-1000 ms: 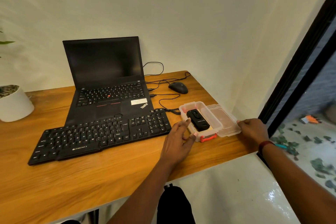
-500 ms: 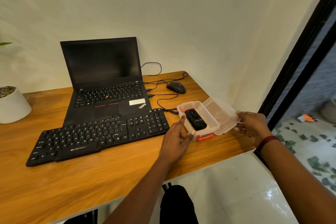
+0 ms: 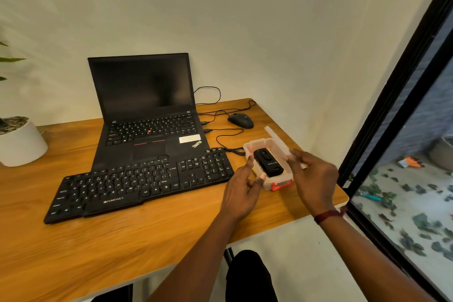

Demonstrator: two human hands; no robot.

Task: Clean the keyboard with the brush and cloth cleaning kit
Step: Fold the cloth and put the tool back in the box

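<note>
A black external keyboard [image 3: 142, 179] lies on the wooden desk [image 3: 122, 240] in front of a laptop. To its right stands a small clear plastic box [image 3: 267, 182] with a red latch, and a black cleaning tool [image 3: 268, 163] lies inside it. My left hand [image 3: 241, 193] holds the box's left wall between thumb and forefinger. My right hand [image 3: 315, 179] grips the hinged clear lid [image 3: 275, 138], which stands nearly upright over the box's right side. What lies under the black tool is hidden.
An open black laptop [image 3: 147, 117] sits behind the keyboard. A black mouse [image 3: 241, 120] and its cables [image 3: 228, 140] lie at the back right. A white plant pot [image 3: 19, 142] stands far left. The desk's right edge [image 3: 343, 200] borders a black door frame [image 3: 392, 95].
My right hand has lifted the lid from flat on the desk to nearly upright over the box. My left hand stays at the box's left side.
</note>
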